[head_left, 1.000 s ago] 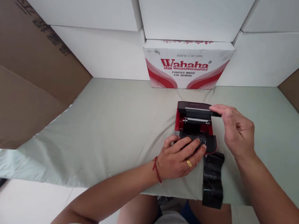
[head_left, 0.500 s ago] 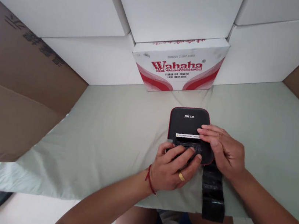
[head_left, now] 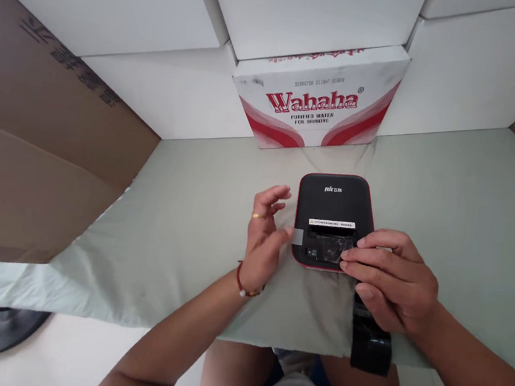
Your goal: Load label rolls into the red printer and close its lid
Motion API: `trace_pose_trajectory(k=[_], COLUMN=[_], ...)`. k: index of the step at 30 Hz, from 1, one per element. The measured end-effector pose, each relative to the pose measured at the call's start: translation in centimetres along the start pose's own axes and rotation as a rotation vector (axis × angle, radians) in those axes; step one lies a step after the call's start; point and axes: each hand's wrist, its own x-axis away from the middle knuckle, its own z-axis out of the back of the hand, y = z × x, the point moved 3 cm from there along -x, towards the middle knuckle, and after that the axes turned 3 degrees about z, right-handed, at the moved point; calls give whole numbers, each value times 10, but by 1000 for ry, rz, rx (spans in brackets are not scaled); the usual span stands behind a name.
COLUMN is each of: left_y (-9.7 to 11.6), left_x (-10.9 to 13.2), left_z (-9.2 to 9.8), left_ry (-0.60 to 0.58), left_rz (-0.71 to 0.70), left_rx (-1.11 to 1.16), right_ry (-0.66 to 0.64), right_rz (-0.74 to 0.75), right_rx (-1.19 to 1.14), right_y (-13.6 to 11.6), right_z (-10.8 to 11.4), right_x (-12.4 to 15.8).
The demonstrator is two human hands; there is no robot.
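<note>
A black label printer (head_left: 336, 198) with a red rim lies flat on the green cloth. A white warning strip (head_left: 332, 223) runs above its dark slot, and a glossy dark film (head_left: 330, 249) lies below the slot. My right hand (head_left: 396, 276) grips the printer's lower right corner, fingertips on top near the film and thumb low at the side. At the left edge sticks out a translucent tape tab (head_left: 298, 236). My left hand (head_left: 266, 239) is beside it, fingers apart, thumb tip at the tab; whether it presses on it, I cannot tell.
Behind the printer stands a Wahaha water carton (head_left: 317, 109) against stacked white boxes (head_left: 311, 15). Brown cardboard (head_left: 38, 188) borders the left side. A black glossy strip (head_left: 371, 343) hangs over the front edge of the cloth (head_left: 176, 226), below my right hand.
My left hand has lifted off the printer's slot area and moved to its left edge, uncovering the film. My right hand has slid down toward the lower right corner.
</note>
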Motion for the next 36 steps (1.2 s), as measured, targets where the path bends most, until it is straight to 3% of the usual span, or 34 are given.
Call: trace_pose_trajectory(k=[3, 6, 11, 18, 27, 31, 33, 36], left_y=[-20, -25, -20, -18, -23, -29, -32, -36], left_x=[-16, -22, -21, -22, -12, -11, -13, -15], left_z=[1, -6, -18, -15, -22, -25, -26, -26], left_ry=[-108, -208, -298, -308, -279, -232, -188, -104], left_rz=[284, 400, 409, 442, 467, 414, 404, 447], left_rx=[311, 512, 549, 551, 622, 605, 625, 635], right_ry=[-6, 0, 11, -4, -19, -43, -79, -130], right_rz=[-1, -3, -2, -2, -19, -16, -100, -426], right_rx=[0, -4, -19, -21, -80, -94, -135, -154], right_y=[0, 1, 0, 0, 4, 0, 1, 12], right_z=[0, 1, 0, 1, -1, 4, 10, 19], right_x=[-1, -1, -2, -4, -7, -12, -19, -38])
